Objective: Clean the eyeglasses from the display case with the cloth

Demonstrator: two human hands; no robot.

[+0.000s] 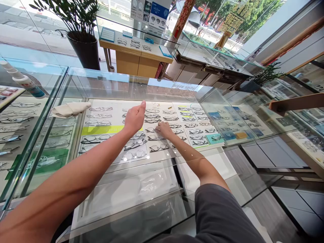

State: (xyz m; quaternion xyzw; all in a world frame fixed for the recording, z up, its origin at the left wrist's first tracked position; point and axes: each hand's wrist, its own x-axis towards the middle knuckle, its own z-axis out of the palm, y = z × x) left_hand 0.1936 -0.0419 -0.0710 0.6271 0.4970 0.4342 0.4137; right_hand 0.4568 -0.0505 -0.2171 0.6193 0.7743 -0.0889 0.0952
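Observation:
My right hand [165, 129] reaches inside a glass display case [106, 84]. Its fingers are pinched on a thin-framed pair of glasses [152, 129] in the middle rows. White trays [162, 155] under it carry several rows of eyeglasses. My left hand [135, 117] hovers above the case's glass top, just left of the right hand. It is curled in a loose fist with the thumb stuck out, and nothing shows in it. A yellow-green strip [101, 130] lies among the frames to the left.
A folded beige cloth [69, 108] lies on the glass top at the left. A spray bottle [24, 81] stands on the neighbouring case. A potted plant [84, 47] and a wooden display counter [136, 55] stand behind. More glass cases run along the right.

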